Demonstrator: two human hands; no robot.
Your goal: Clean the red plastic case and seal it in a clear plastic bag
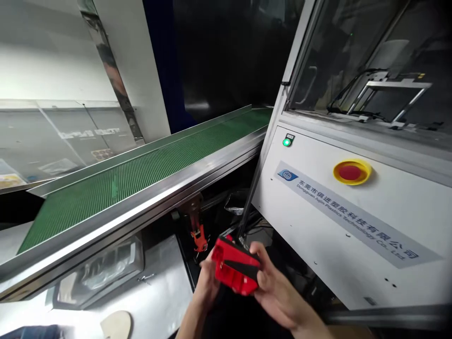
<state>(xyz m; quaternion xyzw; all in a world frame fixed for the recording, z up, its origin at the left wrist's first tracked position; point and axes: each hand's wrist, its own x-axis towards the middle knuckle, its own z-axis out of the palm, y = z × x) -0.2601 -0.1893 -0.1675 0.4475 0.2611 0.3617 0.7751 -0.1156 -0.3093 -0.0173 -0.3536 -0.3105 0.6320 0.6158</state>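
A red plastic housing part with black panels [233,278] is held up between my two hands, its hollow side facing me. My left hand [208,278] grips its left end, the fingers partly hidden behind it. Around the right end, the thumb and fingers of my right hand [271,287] are closed on the black and red edge. Just beyond my left hand, an orange tool-like object [199,239] sits below the conveyor; its exact kind is unclear.
A green ribbed conveyor belt [141,172] with metal side rails runs diagonally ahead. On the right stands a white machine cabinet [300,212] with a red stop button [349,173]. At lower left, a metal table [165,282] bears a clear plastic tray [102,273] and a beige round-edged piece [117,325].
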